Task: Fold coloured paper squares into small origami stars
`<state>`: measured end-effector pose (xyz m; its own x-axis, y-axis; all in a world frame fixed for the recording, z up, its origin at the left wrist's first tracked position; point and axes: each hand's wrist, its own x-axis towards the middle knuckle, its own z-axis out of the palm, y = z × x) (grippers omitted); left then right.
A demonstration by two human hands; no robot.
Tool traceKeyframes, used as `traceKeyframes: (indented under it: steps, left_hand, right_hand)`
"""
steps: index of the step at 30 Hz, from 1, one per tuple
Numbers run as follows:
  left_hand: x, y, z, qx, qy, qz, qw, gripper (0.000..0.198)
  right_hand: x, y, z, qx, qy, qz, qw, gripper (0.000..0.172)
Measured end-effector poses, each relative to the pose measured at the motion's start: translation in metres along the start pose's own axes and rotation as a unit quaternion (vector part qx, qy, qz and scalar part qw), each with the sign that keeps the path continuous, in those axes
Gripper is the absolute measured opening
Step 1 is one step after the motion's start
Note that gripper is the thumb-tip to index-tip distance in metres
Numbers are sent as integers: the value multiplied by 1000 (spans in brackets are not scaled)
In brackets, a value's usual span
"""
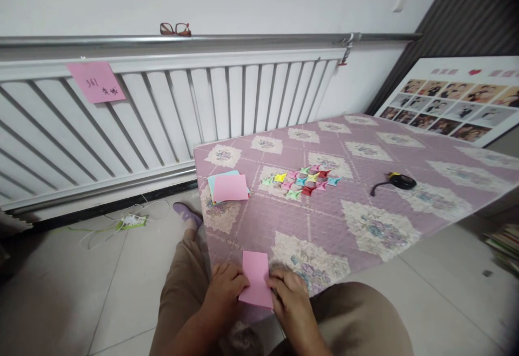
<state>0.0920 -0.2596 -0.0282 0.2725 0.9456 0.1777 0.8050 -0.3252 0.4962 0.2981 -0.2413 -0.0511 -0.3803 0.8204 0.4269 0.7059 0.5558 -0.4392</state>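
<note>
A pink sheet of paper (256, 277), taller than wide, lies between my hands at the near edge of the table. My left hand (227, 286) grips its left edge with bent fingers. On the opposite edge, the thumb and fingers of my right hand (290, 291) pinch the paper. Beyond my left hand is a stack of coloured paper (230, 188), pink on top with light blue beneath. Small folded paper pieces (300, 181) in green, yellow, pink, red and blue stand grouped farther back on the table.
A flowered purple cloth (259, 226) covers the table. A black rounded object with a curved arm (401, 181) lies at the right. Behind are a white radiator (251, 96), a pink note (96, 82) and glasses (175, 29) on a pipe. A power strip (132, 221) lies on the floor.
</note>
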Motion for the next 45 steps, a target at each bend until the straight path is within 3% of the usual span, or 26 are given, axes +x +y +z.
traceKeyframes:
  steps: [9, 20, 27, 45]
  left_hand:
    - [2, -4, 6, 6, 13, -84, 996, 10]
    - [18, 5, -4, 77, -56, -154, 983, 21]
    - [27, 9, -13, 87, -107, -177, 975, 29]
    - [39, 7, -15, 129, -148, -188, 962, 29]
  right_hand:
    - [6, -7, -10, 14, -14, 19, 1000, 14]
    - [9, -14, 0, -10, 29, 95, 995, 15]
    - [12, -17, 6, -32, 50, 125, 990, 18]
    - [18, -20, 5, -17, 59, 186, 981, 20]
